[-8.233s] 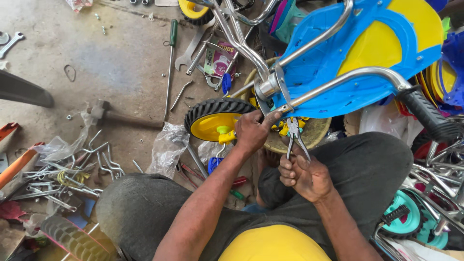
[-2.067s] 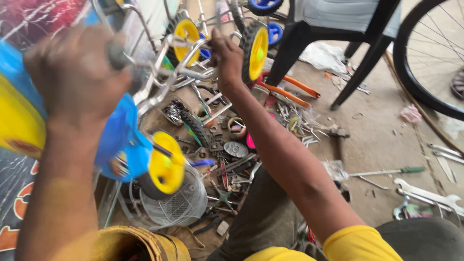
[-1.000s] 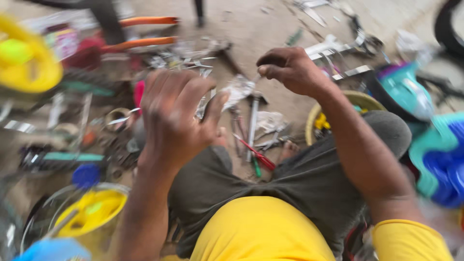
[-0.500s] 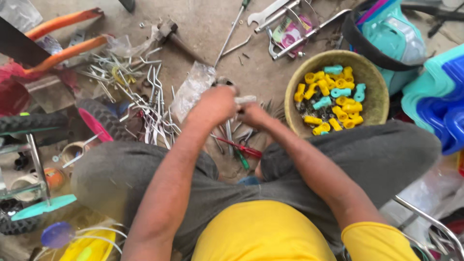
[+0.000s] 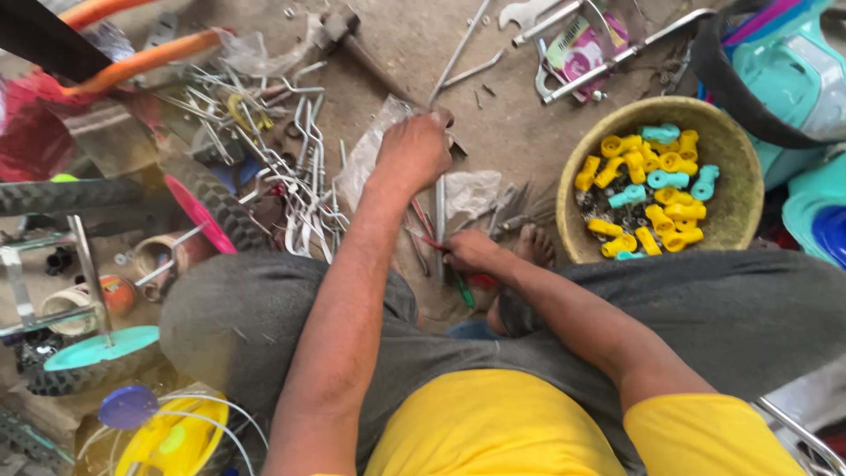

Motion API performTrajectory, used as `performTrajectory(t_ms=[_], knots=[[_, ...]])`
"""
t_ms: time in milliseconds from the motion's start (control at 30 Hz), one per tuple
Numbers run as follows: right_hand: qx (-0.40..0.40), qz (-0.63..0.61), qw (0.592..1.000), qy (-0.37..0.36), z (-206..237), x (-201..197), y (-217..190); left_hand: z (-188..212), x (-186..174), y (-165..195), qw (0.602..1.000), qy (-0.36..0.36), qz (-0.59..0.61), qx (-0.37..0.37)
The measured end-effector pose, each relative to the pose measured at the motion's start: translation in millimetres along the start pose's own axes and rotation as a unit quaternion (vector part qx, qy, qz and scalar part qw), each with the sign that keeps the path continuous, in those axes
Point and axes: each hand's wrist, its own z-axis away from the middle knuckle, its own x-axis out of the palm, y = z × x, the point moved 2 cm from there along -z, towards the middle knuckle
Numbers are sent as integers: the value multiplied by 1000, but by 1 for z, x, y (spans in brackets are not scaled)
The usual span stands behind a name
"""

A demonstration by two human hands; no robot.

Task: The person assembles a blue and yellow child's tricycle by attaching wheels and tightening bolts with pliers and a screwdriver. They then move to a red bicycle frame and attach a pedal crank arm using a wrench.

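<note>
where tools (image 5: 441, 225) crowd floor, left hand (image 5: 414, 150) reaches, right hand (image 5: 471, 251) low.

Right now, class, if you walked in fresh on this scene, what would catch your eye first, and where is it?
First, the round bowl at upper right, heaped with yellow and teal plastic fittings. Next, the person's two hands at centre: the left hand reaches to the ground among metal tools, the right hand lies lower by a bare foot. At left lies a tangle of bent metal rods.

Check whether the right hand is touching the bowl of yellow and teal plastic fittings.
Apart. In the head view the right hand rests low among tools between the knees, and bare ground plus a foot lie between it and the bowl.
</note>
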Motion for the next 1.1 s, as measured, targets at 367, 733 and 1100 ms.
performTrajectory(t_ms=[367, 733, 1100], knots=[[198, -299, 873, 331, -26, -114, 43, 11, -6, -3, 1000, -15, 2, -14], [257, -429, 803, 325, -35, -143, 34, 12, 0, -14, 1000, 8, 7, -9], [177, -113, 925, 317, -29, -36, -43, 6, 9, -9, 1000, 8, 23, -5]])
